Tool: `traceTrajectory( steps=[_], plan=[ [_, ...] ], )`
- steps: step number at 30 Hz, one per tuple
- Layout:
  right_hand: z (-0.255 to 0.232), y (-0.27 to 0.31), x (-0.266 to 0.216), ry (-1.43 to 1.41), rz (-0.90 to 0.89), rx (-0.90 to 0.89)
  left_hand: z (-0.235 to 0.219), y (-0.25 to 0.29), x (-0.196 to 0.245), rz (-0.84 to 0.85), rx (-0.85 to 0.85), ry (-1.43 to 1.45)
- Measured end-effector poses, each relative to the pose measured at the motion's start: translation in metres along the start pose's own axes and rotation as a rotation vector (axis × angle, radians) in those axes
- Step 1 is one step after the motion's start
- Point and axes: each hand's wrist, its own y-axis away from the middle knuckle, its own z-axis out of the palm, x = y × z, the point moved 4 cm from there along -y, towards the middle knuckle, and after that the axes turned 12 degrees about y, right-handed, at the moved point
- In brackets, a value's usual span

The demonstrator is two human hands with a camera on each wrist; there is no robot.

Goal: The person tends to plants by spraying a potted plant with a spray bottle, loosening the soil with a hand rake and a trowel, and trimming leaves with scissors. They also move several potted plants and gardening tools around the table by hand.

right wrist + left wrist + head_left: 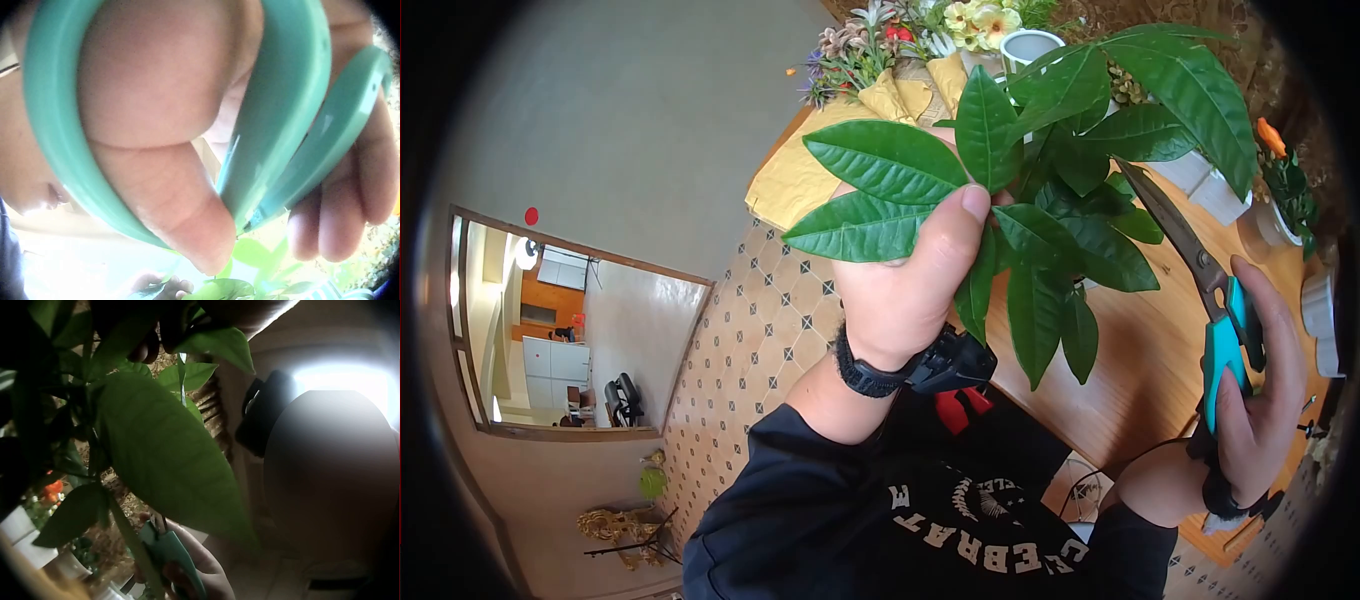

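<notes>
My left hand grips a leafy green sprig, the thumb pressing across its stems. Glossy leaves fan out on both sides of that hand, and one large leaf fills the middle of the left wrist view. At the right, my right hand holds scissors with teal handles. Their dark blades point up and left, with the tips beside the leaves. In the right wrist view the thumb passes through one teal loop, and other fingers wrap the opposite handle.
Below the sprig lies a wooden table. Along its far side are paper-wrapped flowers on yellow paper and a white pot. More white pots line the right edge. Patterned floor tiles show at left.
</notes>
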Motion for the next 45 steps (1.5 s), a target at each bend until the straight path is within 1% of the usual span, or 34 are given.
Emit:
traceTrajectory(
  steps=[6,9,12,15,27,30,33,36,39,42,45],
  plan=[
    [0.0005,0.002,0.0019,-0.009,-0.007,0.001,-0.0013,-0.0009,-0.0007,0.018,0.006,-0.039],
    [-0.0006,0.0012,0.0012,-0.003,-0.01,-0.008,0.0022,-0.0004,0.0009,-0.014,0.04,-0.031],
    [-0.0003,0.0015,0.0016,-0.012,-0.008,-0.007,0.0034,-0.0008,0.0009,0.011,0.039,-0.049],
    [-0.0006,0.0012,0.0015,-0.01,-0.011,-0.012,0.003,-0.0007,0.0008,0.003,0.03,-0.079],
    [-0.0002,0.0031,0.0027,-0.012,-0.001,-0.006,0.002,-0.0034,-0.0016,0.085,-0.03,-0.085],
    [-0.0005,0.0023,0.002,-0.017,0.015,-0.007,-0.0019,-0.0046,-0.0029,0.092,-0.077,-0.1],
    [-0.0008,0.0018,0.001,-0.008,0.037,-0.01,0.0035,-0.0012,-0.0013,0.069,0.029,-0.096],
    [-0.0003,0.0016,0.0014,0.001,0.022,-0.004,0.0059,0.0003,0.0008,-0.001,0.016,-0.036],
    [0.0003,0.0019,0.0017,-0.013,0.026,0.001,0.0045,0.0004,-0.0029,0.0,0.059,0.08],
    [-0.0005,0.0026,0.0016,-0.009,0.024,-0.025,0.0045,-0.0027,-0.0008,-0.022,0.049,0.051],
    [-0.0022,0.0043,0.0044,0.008,0.01,-0.079,0.0043,-0.0023,-0.0009,-0.019,0.1,0.004]
  ],
)
